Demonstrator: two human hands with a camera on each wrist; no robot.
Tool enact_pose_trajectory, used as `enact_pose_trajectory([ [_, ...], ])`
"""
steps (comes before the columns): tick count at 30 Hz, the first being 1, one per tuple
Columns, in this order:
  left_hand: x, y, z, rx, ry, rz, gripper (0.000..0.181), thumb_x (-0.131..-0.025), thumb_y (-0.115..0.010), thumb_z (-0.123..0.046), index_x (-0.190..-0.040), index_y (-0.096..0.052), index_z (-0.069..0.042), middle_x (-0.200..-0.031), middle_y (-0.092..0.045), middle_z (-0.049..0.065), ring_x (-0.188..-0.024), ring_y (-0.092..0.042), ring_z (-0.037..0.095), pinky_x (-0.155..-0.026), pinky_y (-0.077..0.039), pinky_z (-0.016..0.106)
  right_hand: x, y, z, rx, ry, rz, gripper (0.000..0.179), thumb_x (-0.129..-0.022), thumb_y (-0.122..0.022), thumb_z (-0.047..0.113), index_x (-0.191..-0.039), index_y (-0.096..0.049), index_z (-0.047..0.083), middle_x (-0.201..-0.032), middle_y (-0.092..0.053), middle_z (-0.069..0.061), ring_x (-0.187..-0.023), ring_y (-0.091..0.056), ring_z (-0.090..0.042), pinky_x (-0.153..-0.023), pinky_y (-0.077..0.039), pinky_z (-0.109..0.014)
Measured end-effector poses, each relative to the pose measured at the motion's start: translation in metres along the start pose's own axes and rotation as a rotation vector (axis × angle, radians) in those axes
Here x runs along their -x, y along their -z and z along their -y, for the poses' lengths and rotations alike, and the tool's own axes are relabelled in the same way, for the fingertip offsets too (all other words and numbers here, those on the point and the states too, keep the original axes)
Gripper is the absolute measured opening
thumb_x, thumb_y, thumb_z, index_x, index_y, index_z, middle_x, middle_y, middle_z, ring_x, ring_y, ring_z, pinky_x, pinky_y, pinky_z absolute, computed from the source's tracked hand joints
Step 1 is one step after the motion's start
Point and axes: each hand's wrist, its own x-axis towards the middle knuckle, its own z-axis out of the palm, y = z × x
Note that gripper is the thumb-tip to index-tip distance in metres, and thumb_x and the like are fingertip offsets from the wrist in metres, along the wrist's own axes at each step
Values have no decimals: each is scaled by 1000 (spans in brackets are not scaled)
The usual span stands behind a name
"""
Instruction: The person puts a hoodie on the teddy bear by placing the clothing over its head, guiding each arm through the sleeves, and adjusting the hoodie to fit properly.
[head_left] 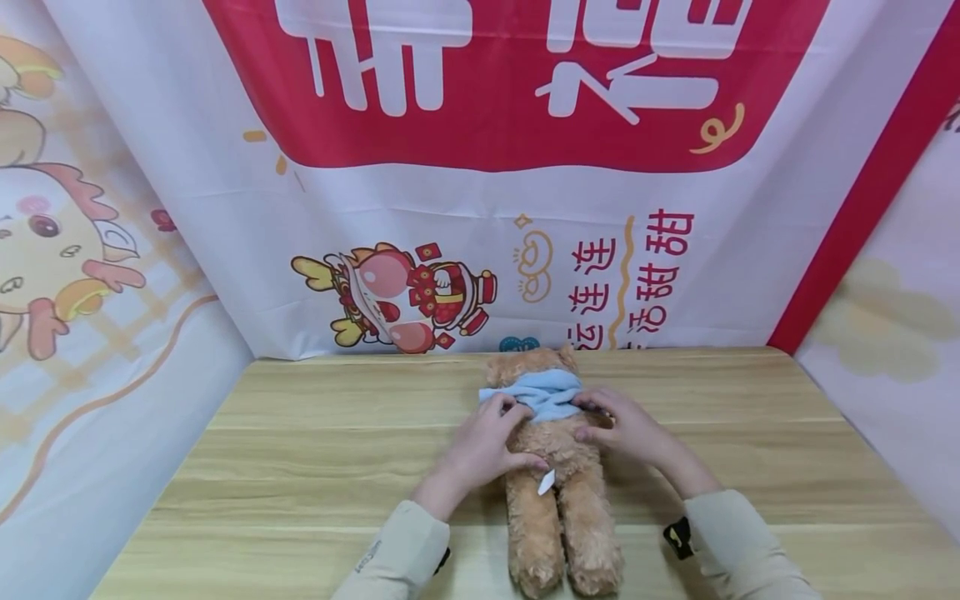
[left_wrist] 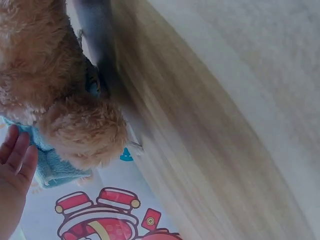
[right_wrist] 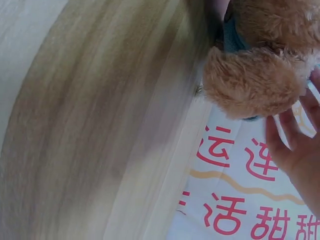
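A brown plush toy animal (head_left: pixel 558 446) lies lengthwise on the wooden table, its two legs towards me and its head at the far end. Light blue cloth (head_left: pixel 551 393) is bunched around its upper body, and a small white tag (head_left: pixel 547 482) sticks out near the legs. My left hand (head_left: pixel 483 442) touches the cloth's lower left edge, thumb over the lower body. On the other side, my right hand (head_left: pixel 626 425) has fingertips at the cloth's right edge and its thumb against the fur. Both wrist views show fairly straight fingers beside the plush. The toy's face is not visible.
The wooden table (head_left: pixel 337 467) ends at a white and red printed banner (head_left: pixel 480 200) hanging behind it. Printed sheets also hang at the left (head_left: pixel 97 275) and right. The plush's head lies close to the table's back edge.
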Motion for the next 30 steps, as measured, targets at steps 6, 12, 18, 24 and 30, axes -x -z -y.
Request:
enact_pose_trajectory([
  [6,2,-1,0,-9,0,27,62,-74,-69,-60,-118,-57,-17,-126,-55,6,-110,-58,23,-95,-50,37,3,0,-1,-12,-50,52,58,-78,-75,34,-123,-59,1,-123,-62,-17,-115,-58,-35,-97,-47,-49],
  [12,4,-3,0,-72,-15,18,56,-80,-68,-56,-114,-55,-14,-119,-59,2,-104,-60,18,-92,-50,34,6,1,-3,-85,-99,130,72,-76,-77,35,-133,-51,0,-136,-53,-23,-126,-50,-41,-100,-44,-50],
  [18,6,-3,-7,-101,-26,-52,46,-82,-68,-50,-108,-56,-14,-108,-65,-1,-94,-63,14,-84,-51,30,10,5,-4,-166,-139,201,78,-81,-75,33,-142,-40,1,-146,-38,-29,-134,-36,-49,-106,-34,-61],
  [24,9,-6,-7,-29,-1,-75,54,-82,-70,-47,-121,-56,-12,-116,-65,3,-104,-65,17,-85,-54,31,11,2,-7,-249,-141,247,79,-82,-75,25,-144,-34,-1,-149,-30,-31,-137,-28,-52,-106,-30,-65],
  [30,10,-5,-7,-33,6,-31,65,-78,-69,-56,-128,-54,-17,-116,-59,2,-102,-61,16,-83,-54,32,7,-10,-5,-213,-142,174,67,-78,-78,19,-133,-46,-3,-139,-46,-26,-130,-41,-46,-106,-35,-59],
])
